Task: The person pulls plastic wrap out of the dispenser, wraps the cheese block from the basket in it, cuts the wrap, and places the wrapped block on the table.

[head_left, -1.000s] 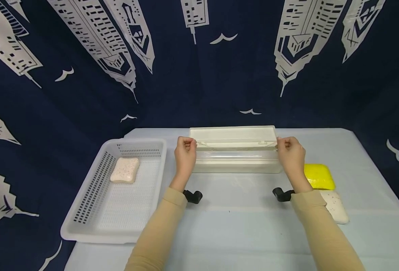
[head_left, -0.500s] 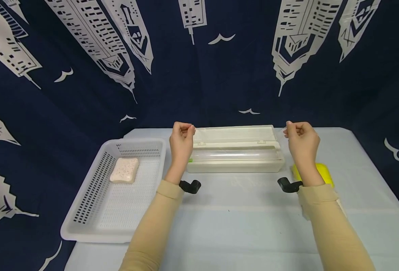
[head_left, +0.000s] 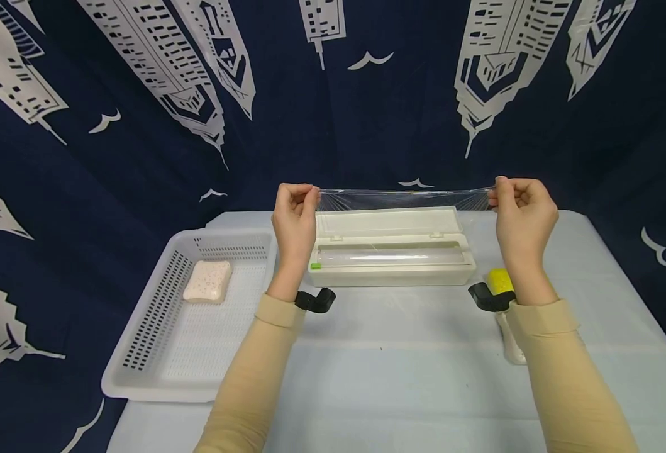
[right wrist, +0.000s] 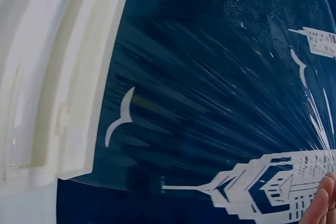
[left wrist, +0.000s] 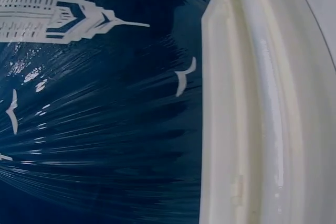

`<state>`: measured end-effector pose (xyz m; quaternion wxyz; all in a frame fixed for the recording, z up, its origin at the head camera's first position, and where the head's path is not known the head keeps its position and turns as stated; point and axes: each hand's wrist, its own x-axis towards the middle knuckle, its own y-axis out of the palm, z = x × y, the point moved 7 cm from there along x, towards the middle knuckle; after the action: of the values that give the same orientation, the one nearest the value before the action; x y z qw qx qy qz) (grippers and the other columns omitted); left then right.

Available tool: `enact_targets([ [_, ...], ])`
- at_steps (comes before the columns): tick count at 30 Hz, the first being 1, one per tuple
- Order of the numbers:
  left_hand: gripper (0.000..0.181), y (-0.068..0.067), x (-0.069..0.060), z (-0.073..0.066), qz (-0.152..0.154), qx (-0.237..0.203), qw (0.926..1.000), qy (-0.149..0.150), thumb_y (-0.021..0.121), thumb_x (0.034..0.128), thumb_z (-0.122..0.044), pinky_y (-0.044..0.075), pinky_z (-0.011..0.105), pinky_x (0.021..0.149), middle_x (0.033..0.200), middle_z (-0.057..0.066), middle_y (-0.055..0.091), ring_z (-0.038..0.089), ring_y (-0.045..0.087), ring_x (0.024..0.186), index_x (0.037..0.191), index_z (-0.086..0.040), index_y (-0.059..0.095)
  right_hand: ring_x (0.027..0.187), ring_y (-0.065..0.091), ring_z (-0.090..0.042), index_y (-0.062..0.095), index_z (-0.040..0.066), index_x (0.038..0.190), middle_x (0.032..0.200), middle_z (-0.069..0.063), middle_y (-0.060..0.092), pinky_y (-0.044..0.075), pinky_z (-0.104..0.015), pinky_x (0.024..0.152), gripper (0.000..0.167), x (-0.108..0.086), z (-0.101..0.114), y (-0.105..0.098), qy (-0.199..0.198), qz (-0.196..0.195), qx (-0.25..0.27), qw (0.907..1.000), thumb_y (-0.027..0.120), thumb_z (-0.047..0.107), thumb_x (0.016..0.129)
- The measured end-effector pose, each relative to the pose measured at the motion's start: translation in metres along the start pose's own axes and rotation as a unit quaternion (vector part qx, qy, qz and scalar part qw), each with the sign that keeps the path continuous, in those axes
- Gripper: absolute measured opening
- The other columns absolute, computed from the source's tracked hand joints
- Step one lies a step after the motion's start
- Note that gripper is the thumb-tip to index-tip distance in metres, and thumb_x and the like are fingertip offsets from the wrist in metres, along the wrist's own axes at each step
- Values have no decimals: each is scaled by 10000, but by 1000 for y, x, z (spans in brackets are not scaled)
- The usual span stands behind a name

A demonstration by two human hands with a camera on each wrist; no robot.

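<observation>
A clear plastic film [head_left: 400,199] is stretched between both hands above an open white box [head_left: 389,277], which holds a clear roll [head_left: 392,256]. My left hand [head_left: 295,223] pinches the film's left corner, and my right hand [head_left: 525,220] pinches its right corner. Fine creases fan across the film [left wrist: 105,145] in the left wrist view, beside the box [left wrist: 218,119]. In the right wrist view the fingertips of my right hand [right wrist: 321,203] show at the lower right, where the creases of the film [right wrist: 210,87] converge.
At the left stands a white perforated basket [head_left: 219,365] with a pale speckled block [head_left: 208,282] inside. A yellow item [head_left: 499,281] and a pale one [head_left: 510,340] lie partly behind my right wrist and sleeve. A dark patterned curtain [head_left: 355,138] hangs behind the table [head_left: 400,377].
Both hands have risen from the box and moved apart, the right one farther, drawing the film up and out. My right arm now covers more of the yellow and pale items.
</observation>
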<state>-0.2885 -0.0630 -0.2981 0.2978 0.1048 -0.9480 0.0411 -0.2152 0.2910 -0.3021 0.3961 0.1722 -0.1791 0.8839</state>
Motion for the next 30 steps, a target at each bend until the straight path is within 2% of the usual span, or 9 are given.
enact_targets([
  [8, 129, -5, 9, -26, -120, -376, 9983, 438, 624, 939, 2, 577, 259, 822, 983, 207, 648, 49, 651, 859, 1010, 97, 574, 660, 609, 49, 627, 226, 838, 761, 205, 634, 496, -82, 659, 118, 7, 22, -10, -351, -310, 556, 9973, 647, 222, 954],
  [11, 132, -6, 11, -35, -160, -482, 9968, 623, 627, 934, 13, 578, 264, 823, 987, 227, 651, 21, 648, 857, 1004, 109, 569, 662, 618, 30, 648, 193, 842, 764, 183, 652, 505, -100, 672, 109, 6, 31, -15, -447, -437, 789, 9949, 653, 209, 950],
  [15, 138, -10, 10, -44, -222, -464, 9949, 863, 633, 927, 18, 580, 271, 826, 991, 240, 655, 84, 671, 871, 997, 118, 569, 657, 626, 7, 673, 120, 853, 765, 151, 668, 511, -112, 678, 104, 2, 41, -20, -509, -595, 1109, 9907, 664, 176, 940],
  [19, 130, -14, 4, -49, -266, -35, 9933, 1128, 635, 937, -16, 571, 252, 831, 994, 214, 664, 212, 692, 897, 995, 89, 583, 656, 623, 18, 661, 115, 844, 770, 151, 658, 506, -103, 680, 96, -5, 49, -24, -555, -754, 1181, 9886, 669, 144, 935],
  [23, 118, -17, -5, -53, -266, 327, 9887, 1438, 638, 942, -38, 551, 225, 821, 986, 189, 674, 262, 690, 899, 990, 64, 602, 666, 614, 33, 639, 192, 820, 772, 174, 639, 498, -108, 691, 134, -17, 54, -29, -699, -859, 1118, 9875, 664, 133, 937],
  [30, 72, -22, -27, -62, -197, 421, 9767, 2094, 645, 918, 17, 548, 217, 799, 924, 184, 670, 271, 675, 854, 947, 69, 605, 673, 566, 82, 554, 357, 771, 763, 242, 590, 417, -156, 659, 313, -32, 53, -40, -1088, -839, 770, 9875, 631, 104, 938],
])
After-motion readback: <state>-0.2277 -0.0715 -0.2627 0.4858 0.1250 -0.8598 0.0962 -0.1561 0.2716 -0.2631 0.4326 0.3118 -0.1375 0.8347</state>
